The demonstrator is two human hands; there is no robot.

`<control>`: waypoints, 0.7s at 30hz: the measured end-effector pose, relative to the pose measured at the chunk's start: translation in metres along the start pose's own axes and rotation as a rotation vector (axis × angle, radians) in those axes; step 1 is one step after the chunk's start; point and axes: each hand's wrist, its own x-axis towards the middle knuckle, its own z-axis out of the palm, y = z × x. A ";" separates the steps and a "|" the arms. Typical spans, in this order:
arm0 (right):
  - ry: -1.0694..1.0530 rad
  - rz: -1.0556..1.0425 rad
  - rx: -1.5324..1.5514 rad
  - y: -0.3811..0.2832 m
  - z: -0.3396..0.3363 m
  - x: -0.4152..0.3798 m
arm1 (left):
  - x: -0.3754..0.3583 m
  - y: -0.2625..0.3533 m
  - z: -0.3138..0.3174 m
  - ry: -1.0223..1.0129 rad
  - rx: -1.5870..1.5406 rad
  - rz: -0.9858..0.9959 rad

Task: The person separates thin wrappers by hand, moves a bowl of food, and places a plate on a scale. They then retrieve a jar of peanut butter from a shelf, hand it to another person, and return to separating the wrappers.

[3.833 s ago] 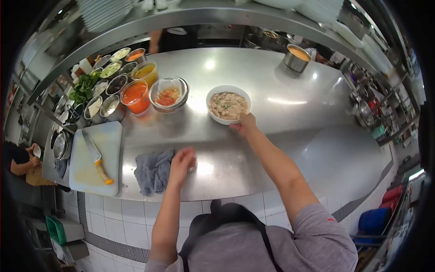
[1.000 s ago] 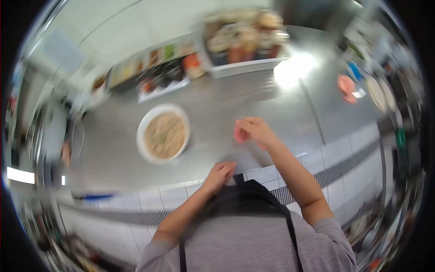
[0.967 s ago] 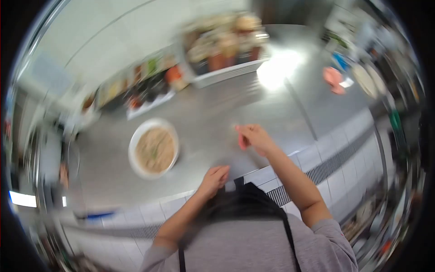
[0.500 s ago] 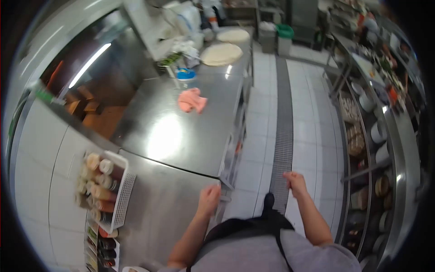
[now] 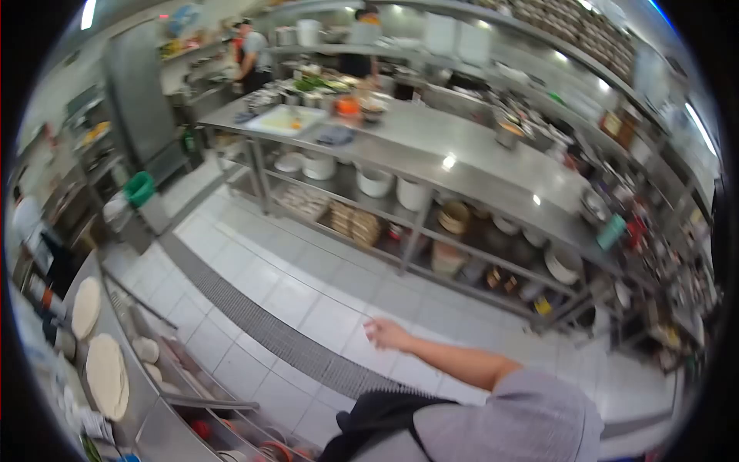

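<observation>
My right hand [image 5: 386, 335] hangs over the white tiled floor [image 5: 331, 327] in the lower middle of the view. Its fingers are loosely bent and slightly apart, and nothing shows in them. The arm reaches in from the lower right, out of a grey sleeve [image 5: 539, 400]. Below the hand, a dark floor grate [image 5: 269, 327] runs diagonally across the tiles. My left hand is out of the frame. At the lower left, two rounds of pale dough, a nearer one [image 5: 107, 376] and a farther one [image 5: 86, 308], lie on a steel counter [image 5: 150, 400].
A long steel table [image 5: 439, 142] crosses ahead, with white tubs [image 5: 374, 182] on its lower shelf. A cutting board [image 5: 286, 120] and an orange container [image 5: 348, 106] are on top. Co-workers stand at the back left [image 5: 254, 58], behind the table [image 5: 365, 38] and far left [image 5: 35, 227]. A green-lined bin [image 5: 140, 189] stands left.
My view has swung to the right, from the counter to the long table. My left hand and the pink cloth have left the frame. The right hand's fingers have loosened.
</observation>
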 end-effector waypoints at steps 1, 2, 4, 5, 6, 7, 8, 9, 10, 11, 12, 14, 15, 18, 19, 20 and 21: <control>0.041 -0.146 -0.116 -0.008 -0.007 -0.001 | 0.028 0.003 0.029 -0.001 -0.149 0.096; 0.072 -0.310 -0.255 -0.019 -0.015 0.001 | 0.055 0.005 0.055 -0.162 -0.191 0.103; 0.201 -0.242 -0.355 -0.024 -0.048 0.002 | 0.093 0.038 0.094 -0.324 -0.250 0.129; 0.291 -0.158 -0.443 -0.018 -0.065 -0.006 | 0.109 0.067 0.102 -0.205 -0.399 0.316; 0.409 -0.180 -0.431 -0.019 -0.085 -0.012 | 0.121 0.093 0.107 -0.076 -0.553 0.498; 0.523 -0.203 -0.418 -0.021 -0.108 -0.019 | 0.127 0.110 0.112 -0.080 -0.568 0.520; 0.642 -0.317 -0.351 -0.024 -0.132 -0.024 | 0.131 0.127 0.116 -0.240 -0.581 0.468; 0.757 -0.430 -0.286 -0.027 -0.159 -0.030 | 0.131 0.145 0.120 -0.400 -0.586 0.411; 0.898 -0.404 -0.405 -0.027 -0.192 -0.034 | 0.126 0.166 0.125 -0.396 -0.714 0.415; 0.962 -0.421 -0.309 -0.039 -0.215 -0.049 | 0.118 0.178 0.134 -0.403 -0.711 0.427; 1.089 -0.473 -0.346 -0.045 -0.247 -0.055 | 0.112 0.189 0.145 -0.462 -0.704 0.469; 1.308 -0.595 -0.618 -0.066 -0.315 -0.075 | 0.097 0.223 0.157 -0.511 -0.699 0.527; 1.372 -0.519 -0.648 -0.083 -0.347 -0.087 | 0.086 0.247 0.158 -0.572 -0.780 0.526; 1.572 -0.588 -0.878 -0.105 -0.483 -0.102 | 0.048 0.318 0.177 -0.779 -0.857 0.506; 1.618 -0.454 -0.913 -0.121 -0.520 -0.111 | 0.034 0.339 0.189 -0.825 -0.862 0.525; 1.679 -0.534 -1.043 -0.132 -0.562 -0.117 | 0.016 0.364 0.202 -0.825 -0.849 0.530; 1.737 -0.626 -1.185 -0.145 -0.605 -0.124 | -0.001 0.392 0.216 -0.820 -0.846 0.529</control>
